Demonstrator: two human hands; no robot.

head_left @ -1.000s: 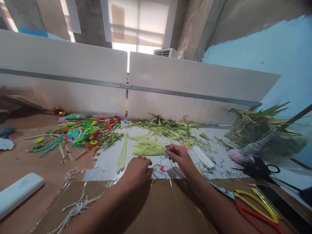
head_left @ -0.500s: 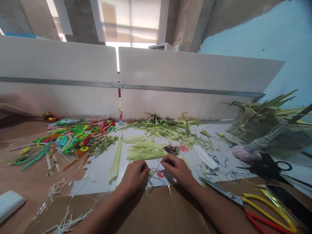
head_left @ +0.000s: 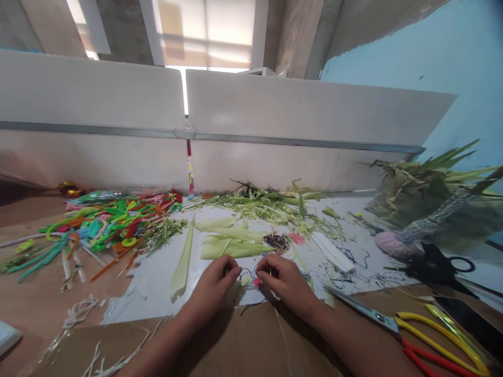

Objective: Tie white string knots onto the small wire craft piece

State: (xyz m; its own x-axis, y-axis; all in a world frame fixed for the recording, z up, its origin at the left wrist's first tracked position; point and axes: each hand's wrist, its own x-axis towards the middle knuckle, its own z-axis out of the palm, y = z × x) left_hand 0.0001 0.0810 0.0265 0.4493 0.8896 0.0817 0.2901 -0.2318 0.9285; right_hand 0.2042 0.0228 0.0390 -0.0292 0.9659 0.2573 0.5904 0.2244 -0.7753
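Nearest the camera, a sheet of brown cardboard [head_left: 243,345] covers the front of the desk [head_left: 35,293], and both forearms lie across it. At its right edge rest scissors with yellow and red handles [head_left: 416,330], blades pointing left toward the hands. Loose pale string [head_left: 78,311] lies on the left side.

Just past the cardboard, the left hand [head_left: 214,288] and right hand [head_left: 286,283] sit close together on white paper [head_left: 153,277]. Each hand pinches with thumb and fingertips on a thin dark thread [head_left: 247,273] that loops between them over the paper; a small red piece [head_left: 257,283] lies against the right fingertips.

Just beyond the hands lie flat pale green leaf strips [head_left: 228,246], with one long narrow strip [head_left: 183,262] to their left. A small dark tangle [head_left: 277,241] and a pink bit [head_left: 297,239] sit right of the strips.

Farther back, a heap of shredded green leaves [head_left: 271,204] runs along the white partition [head_left: 306,131]. To the left spreads a pile of bright pipe cleaners [head_left: 106,225]. On the right, black scissors [head_left: 440,264] lie before a big bundle of leaves [head_left: 428,193].
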